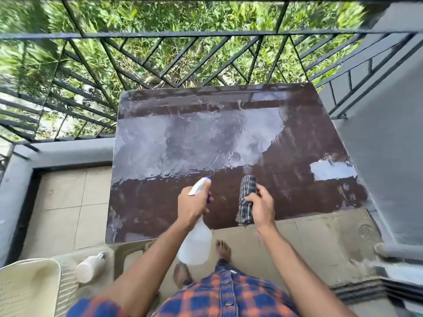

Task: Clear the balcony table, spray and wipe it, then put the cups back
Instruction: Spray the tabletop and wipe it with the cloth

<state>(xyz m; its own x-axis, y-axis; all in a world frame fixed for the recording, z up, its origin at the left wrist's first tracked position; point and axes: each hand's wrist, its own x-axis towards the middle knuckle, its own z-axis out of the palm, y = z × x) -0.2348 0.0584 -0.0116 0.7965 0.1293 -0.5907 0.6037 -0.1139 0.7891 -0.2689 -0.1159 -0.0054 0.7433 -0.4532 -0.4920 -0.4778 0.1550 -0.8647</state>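
Over the wet brown surface [286, 179] at 6 o'clock: left hand [193, 203] fingers grasp spray bottle [195, 243], right hand [262, 207] fingers grasp checked cloth [247, 197].

My single head camera looks steeply down from close above the wet brown rectangular tabletop [297, 143], facing the black metal balcony railing [160, 35].

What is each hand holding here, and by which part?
The left hand holds the spray bottle by its neck, just under the trigger head. The right hand holds the rolled checked cloth around its middle, over the table.
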